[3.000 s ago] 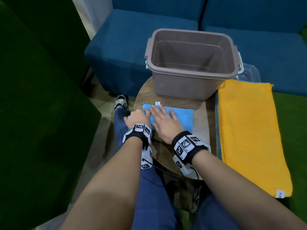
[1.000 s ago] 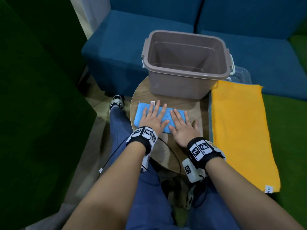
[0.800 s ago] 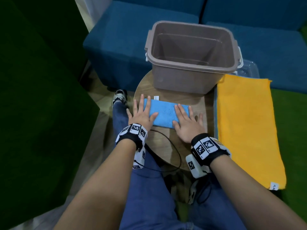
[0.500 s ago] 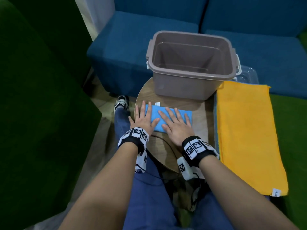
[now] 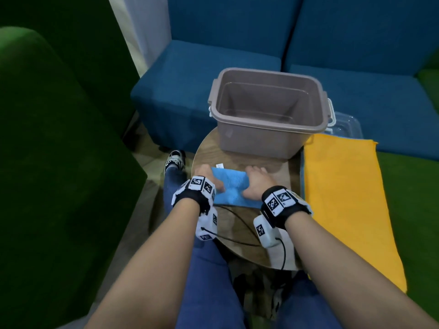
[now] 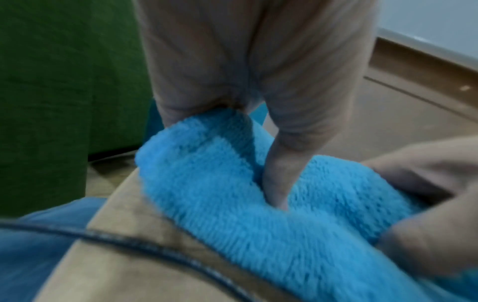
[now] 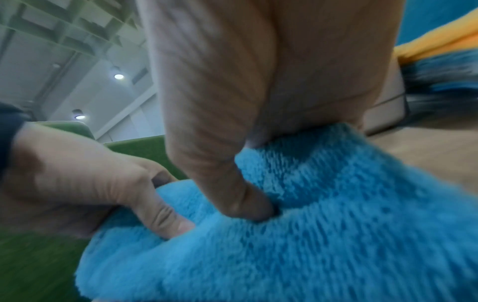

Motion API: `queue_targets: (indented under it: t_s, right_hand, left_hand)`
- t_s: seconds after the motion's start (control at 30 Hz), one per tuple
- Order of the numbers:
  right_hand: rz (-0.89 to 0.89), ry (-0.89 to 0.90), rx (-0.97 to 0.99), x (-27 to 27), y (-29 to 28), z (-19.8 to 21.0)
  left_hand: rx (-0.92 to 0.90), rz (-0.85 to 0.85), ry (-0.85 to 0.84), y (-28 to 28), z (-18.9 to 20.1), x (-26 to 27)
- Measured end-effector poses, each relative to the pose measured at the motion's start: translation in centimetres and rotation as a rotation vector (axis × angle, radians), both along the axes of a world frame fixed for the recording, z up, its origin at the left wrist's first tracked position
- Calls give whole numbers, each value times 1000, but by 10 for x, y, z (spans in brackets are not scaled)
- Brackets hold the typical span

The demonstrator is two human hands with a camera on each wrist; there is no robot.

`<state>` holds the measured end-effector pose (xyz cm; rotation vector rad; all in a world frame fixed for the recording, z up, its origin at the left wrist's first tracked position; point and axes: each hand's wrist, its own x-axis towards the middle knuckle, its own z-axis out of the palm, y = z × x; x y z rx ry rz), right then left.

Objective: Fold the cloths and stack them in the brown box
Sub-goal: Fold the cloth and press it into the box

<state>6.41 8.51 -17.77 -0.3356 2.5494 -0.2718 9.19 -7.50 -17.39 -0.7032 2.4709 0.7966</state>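
Note:
The folded blue cloth [image 5: 234, 186] lies on the round wooden table [image 5: 281, 170], just in front of the brown box [image 5: 268, 136], which holds nothing. My left hand [image 5: 210, 178] grips the cloth's left end and my right hand [image 5: 255, 184] grips its right end. In the left wrist view a thumb [image 6: 279, 179] digs into the blue cloth [image 6: 232, 204] from above. The right wrist view shows the right thumb [image 7: 232, 190] pressed into the blue cloth [image 7: 310, 235], with my left hand [image 7: 77, 183] pinching the other end. The cloth bunches up between the hands.
A large yellow cloth [image 5: 342, 205] lies spread to the right of the table, with a blue edge under it. A clear lid [image 5: 346, 125] sits behind the box. Blue sofas stand behind, green upholstery at left and right. Cables cross the table's near edge.
Both hands lay flat on the blue cloth, smoothing it. Now their fingers have curled round its two ends and the cloth has bunched up between them.

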Motion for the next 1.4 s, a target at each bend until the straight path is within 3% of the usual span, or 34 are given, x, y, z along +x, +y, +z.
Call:
queue_targets:
  t_s: [0.1,0.23,0.33,0.47,0.6,0.73,0.83,0.9,0.97,1.03,1.1,1.23,1.4]
  right_hand:
    - [-34,-70,-79,5,13,0]
    - [81,-132,-38,4,20,11]
    - [105,-172,-181,1,22,20]
    - [95,-55,-397,3,32,34]
    - [58,70,-544,12,42,42]
    - [79,163,-537,21,54,50]
    - [144,258,-548,22,73,65]
    - [133,324,-585,18,85,84]
    - [106,413,-611,9,93,108]
    - [97,525,-615,-3,99,134]
    - [97,633,-589,-19,104,159]
    - [175,722,-315,-56,97,188]
    - [352,757,7,-96,61,179]
  left_hand:
    - [71,-69,-46,-6,5,3]
    - [120,-142,-4,-9,7,6]
    - [235,-152,43,-7,17,2]
    - [482,-160,353,-9,33,-2]
    - [539,-186,703,-11,46,-8]
    - [534,-179,810,0,47,-17]
    - [412,22,1005,-4,52,-33]
    - [201,-3,1146,-7,66,-51]
    - [-53,-221,1061,-3,82,-67]
    - [-246,-499,774,7,93,-77]
    - [-389,-662,596,16,95,-75]
    - [-555,-707,470,27,93,-56]
    - [-573,-848,331,31,74,-31]
